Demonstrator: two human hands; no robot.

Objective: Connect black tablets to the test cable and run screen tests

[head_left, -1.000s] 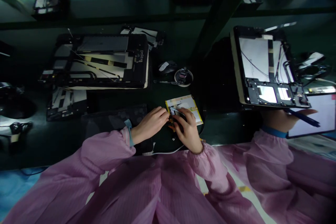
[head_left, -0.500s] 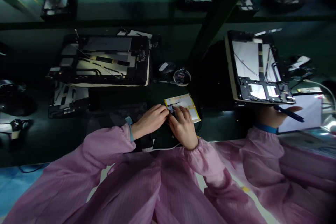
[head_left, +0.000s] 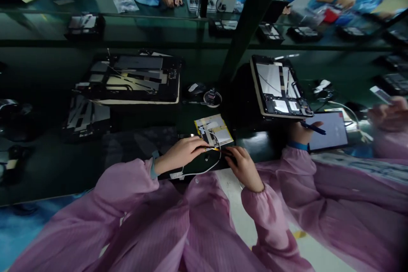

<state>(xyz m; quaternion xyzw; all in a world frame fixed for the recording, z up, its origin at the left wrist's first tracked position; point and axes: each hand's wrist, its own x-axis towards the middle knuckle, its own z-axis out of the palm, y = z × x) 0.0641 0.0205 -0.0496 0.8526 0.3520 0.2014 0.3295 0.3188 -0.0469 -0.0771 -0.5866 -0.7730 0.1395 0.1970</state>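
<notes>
My left hand (head_left: 184, 153) pinches one end of a thin dark strip with an orange section (head_left: 215, 149). The strip's other end runs to my right hand (head_left: 245, 167), whose fingers are closed on it. Just beyond both hands a flat silver pack with yellow edges (head_left: 225, 135), like a tablet battery, lies on the dark bench. A white cable (head_left: 204, 171) loops from the bench edge past the strip and up over the pack. Between my hands and the bench edge lies a tiny part (head_left: 207, 158), too small to name.
A stack of opened tablets (head_left: 140, 80) stands at left, another tablet stack (head_left: 277, 89) at right. A mouse (head_left: 196, 89) and a small round dish (head_left: 212, 98) sit between them. A co-worker's hand (head_left: 301, 132) with a pen is close on my right. A dark post (head_left: 245, 25) rises ahead.
My view has tilted up and turned right. Both hands have left the pack's near edge and come closer to me, further apart, with the strip between them. The white cable now loops over the pack.
</notes>
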